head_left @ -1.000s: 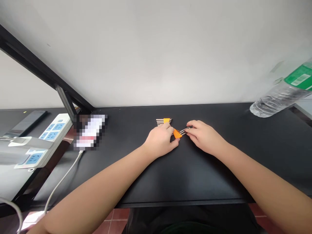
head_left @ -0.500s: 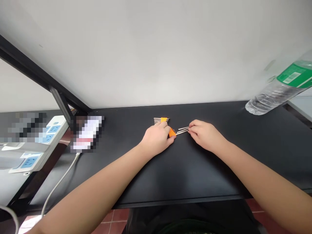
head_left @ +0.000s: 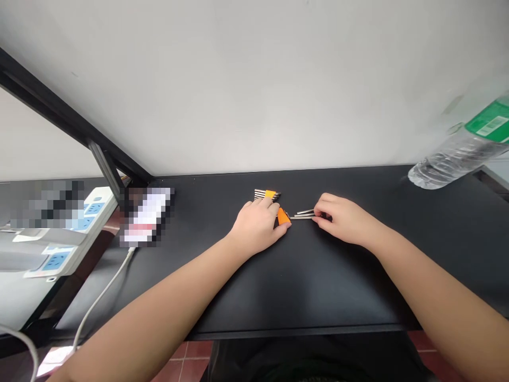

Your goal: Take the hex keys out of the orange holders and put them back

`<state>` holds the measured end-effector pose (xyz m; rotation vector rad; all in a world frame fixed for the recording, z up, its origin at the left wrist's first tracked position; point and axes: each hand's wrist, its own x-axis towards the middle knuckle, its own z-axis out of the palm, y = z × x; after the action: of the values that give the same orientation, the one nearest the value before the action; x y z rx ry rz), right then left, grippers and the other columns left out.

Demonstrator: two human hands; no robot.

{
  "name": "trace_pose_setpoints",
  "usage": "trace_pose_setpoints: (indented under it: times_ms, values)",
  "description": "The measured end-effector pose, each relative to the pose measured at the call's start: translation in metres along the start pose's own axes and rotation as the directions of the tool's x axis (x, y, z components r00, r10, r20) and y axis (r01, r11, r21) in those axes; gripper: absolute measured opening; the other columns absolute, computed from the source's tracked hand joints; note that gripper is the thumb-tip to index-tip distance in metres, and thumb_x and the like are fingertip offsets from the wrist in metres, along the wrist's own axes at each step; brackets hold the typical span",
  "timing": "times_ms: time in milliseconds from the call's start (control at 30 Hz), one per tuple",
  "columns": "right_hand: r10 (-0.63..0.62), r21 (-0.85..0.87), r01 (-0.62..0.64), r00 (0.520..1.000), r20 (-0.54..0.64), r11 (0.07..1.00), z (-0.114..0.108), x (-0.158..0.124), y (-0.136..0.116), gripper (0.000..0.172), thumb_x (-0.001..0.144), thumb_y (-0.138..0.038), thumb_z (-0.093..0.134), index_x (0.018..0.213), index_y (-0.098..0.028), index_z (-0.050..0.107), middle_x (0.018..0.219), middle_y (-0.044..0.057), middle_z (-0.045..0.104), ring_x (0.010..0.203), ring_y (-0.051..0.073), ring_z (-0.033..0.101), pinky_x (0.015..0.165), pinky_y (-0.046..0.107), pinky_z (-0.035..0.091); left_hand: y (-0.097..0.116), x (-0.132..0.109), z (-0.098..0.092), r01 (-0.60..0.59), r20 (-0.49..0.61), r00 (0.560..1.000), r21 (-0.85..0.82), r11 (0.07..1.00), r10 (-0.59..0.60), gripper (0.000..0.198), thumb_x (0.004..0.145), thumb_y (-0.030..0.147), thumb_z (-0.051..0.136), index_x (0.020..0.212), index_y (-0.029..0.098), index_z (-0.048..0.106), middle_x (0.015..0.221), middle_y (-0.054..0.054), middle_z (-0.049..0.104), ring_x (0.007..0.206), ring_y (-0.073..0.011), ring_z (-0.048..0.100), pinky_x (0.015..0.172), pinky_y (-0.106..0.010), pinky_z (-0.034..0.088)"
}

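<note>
My left hand (head_left: 256, 225) presses down on the black table, its thumb and fingers closed on an orange hex key holder (head_left: 283, 216). Just beyond its fingers lies a second orange-yellow holder piece (head_left: 270, 194) with several silver hex keys (head_left: 260, 193) side by side in it. Part of this set is covered by my left hand. To the right, my right hand (head_left: 342, 218) pinches the ends of a few thin metal hex keys (head_left: 304, 215) between thumb and fingers. Their other ends point left toward the orange holder; whether they sit in it I cannot tell.
A clear plastic bottle with a green label (head_left: 445, 162) stands at the back right. On the left are a blurred phone (head_left: 145, 215) with a white cable (head_left: 101, 297) and a white power strip (head_left: 89, 217). A pale wall (head_left: 278, 90) rises behind the black table (head_left: 254, 297).
My right hand has shifted slightly right, away from the left hand, and the hex keys now lie more level. My left hand keeps its hold. The view has moved a little.
</note>
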<state>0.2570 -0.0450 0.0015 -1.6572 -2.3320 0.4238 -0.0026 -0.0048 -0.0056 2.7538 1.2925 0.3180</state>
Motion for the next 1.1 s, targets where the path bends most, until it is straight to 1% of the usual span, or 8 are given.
trace_pose_setpoints:
  times_ms: [167, 300, 400, 500, 633, 767, 867, 1100]
  values:
    - [0.014, 0.036, -0.01, 0.994, -0.108, 0.999, 0.0, 0.001, -0.01, 0.013, 0.093, -0.022, 0.053, 0.086, -0.021, 0.063, 0.093, 0.003, 0.063, 0.069, 0.014, 0.056, 0.064, 0.028, 0.042, 0.003, 0.001, -0.003, 0.043, 0.033, 0.999, -0.07, 0.997, -0.04, 0.028, 0.089, 0.046, 0.065, 0.101, 0.021, 0.069, 0.119, -0.01, 0.067, 0.088, -0.0248, 0.068, 0.079, -0.041, 0.052]
    - [-0.034, 0.04, 0.037, 0.996, -0.085, 0.999, 0.009, 0.004, -0.023, 0.016, 0.095, -0.024, 0.053, 0.101, -0.023, 0.068, 0.095, 0.004, 0.065, 0.072, 0.015, 0.059, 0.067, 0.029, 0.043, 0.004, 0.001, -0.004, 0.117, 0.074, 0.992, -0.167, 0.979, -0.106, 0.029, 0.077, 0.044, 0.073, 0.094, 0.022, 0.065, 0.108, -0.005, 0.067, 0.084, -0.0231, 0.068, 0.08, -0.04, 0.052]
    - [-0.036, 0.09, 0.044, 0.995, -0.088, 0.995, 0.013, 0.008, -0.031, 0.014, 0.096, -0.024, 0.053, 0.096, -0.022, 0.067, 0.088, 0.003, 0.065, 0.071, 0.015, 0.058, 0.067, 0.029, 0.043, 0.005, 0.001, -0.004, 0.121, 0.063, 0.992, -0.194, 0.973, -0.11, 0.031, 0.072, 0.042, 0.074, 0.092, 0.022, 0.062, 0.103, -0.004, 0.067, 0.084, -0.0239, 0.067, 0.081, -0.041, 0.052]
    - [0.075, 0.343, -0.06, 0.997, -0.031, 0.937, 0.014, 0.01, -0.038, 0.01, 0.097, -0.03, 0.053, 0.095, -0.023, 0.06, 0.083, 0.0, 0.067, 0.067, 0.014, 0.06, 0.062, 0.028, 0.046, 0.006, 0.0, -0.002, 0.071, 0.002, 0.997, -0.231, 0.97, -0.073, 0.033, 0.072, 0.041, 0.073, 0.095, 0.022, 0.06, 0.102, -0.005, 0.068, 0.09, -0.0253, 0.067, 0.084, -0.042, 0.052]
    - [0.209, 0.626, -0.25, 0.968, 0.14, 0.739, 0.016, 0.011, -0.041, 0.019, 0.099, -0.043, 0.052, 0.106, -0.026, 0.053, 0.09, -0.002, 0.069, 0.054, 0.011, 0.059, 0.048, 0.025, 0.047, 0.008, 0.0, -0.001, -0.006, -0.107, 0.994, -0.302, 0.953, -0.028, 0.036, 0.074, 0.038, 0.072, 0.102, 0.021, 0.057, 0.102, -0.005, 0.07, 0.096, -0.0251, 0.068, 0.09, -0.041, 0.053]
    - [0.201, 0.73, -0.251, 0.967, 0.158, 0.636, 0.018, 0.012, -0.045, 0.024, 0.097, -0.047, 0.057, 0.107, -0.025, 0.054, 0.096, 0.001, 0.068, 0.053, 0.01, 0.059, 0.043, 0.023, 0.048, 0.01, -0.002, 0.0, -0.024, -0.171, 0.985, -0.335, 0.942, -0.036, 0.038, 0.074, 0.035, 0.073, 0.105, 0.022, 0.056, 0.099, -0.004, 0.072, 0.093, -0.0239, 0.069, 0.089, -0.039, 0.053]
    - [0.166, 0.79, -0.197, 0.979, 0.122, 0.581, 0.017, 0.012, -0.049, 0.026, 0.097, -0.048, 0.059, 0.106, -0.024, 0.056, 0.081, -0.002, 0.066, 0.055, 0.011, 0.06, 0.047, 0.024, 0.052, 0.012, -0.004, 0.002, -0.09, -0.246, 0.969, -0.318, 0.944, 0.009, 0.039, 0.076, 0.032, 0.072, 0.109, 0.021, 0.055, 0.102, -0.005, 0.073, 0.095, -0.0237, 0.069, 0.09, -0.039, 0.053]
    - [0.204, 0.77, -0.198, 0.975, 0.09, 0.606, 0.015, 0.01, -0.049, 0.021, 0.097, -0.043, 0.061, 0.097, -0.022, 0.061, 0.06, -0.004, 0.062, 0.047, 0.013, 0.059, 0.045, 0.025, 0.053, 0.015, -0.005, 0.008, -0.287, -0.423, 0.886, -0.177, 0.941, 0.191, 0.033, 0.087, 0.022, 0.063, 0.119, 0.02, 0.055, 0.103, -0.008, 0.072, 0.098, -0.025, 0.069, 0.088, -0.042, 0.053]
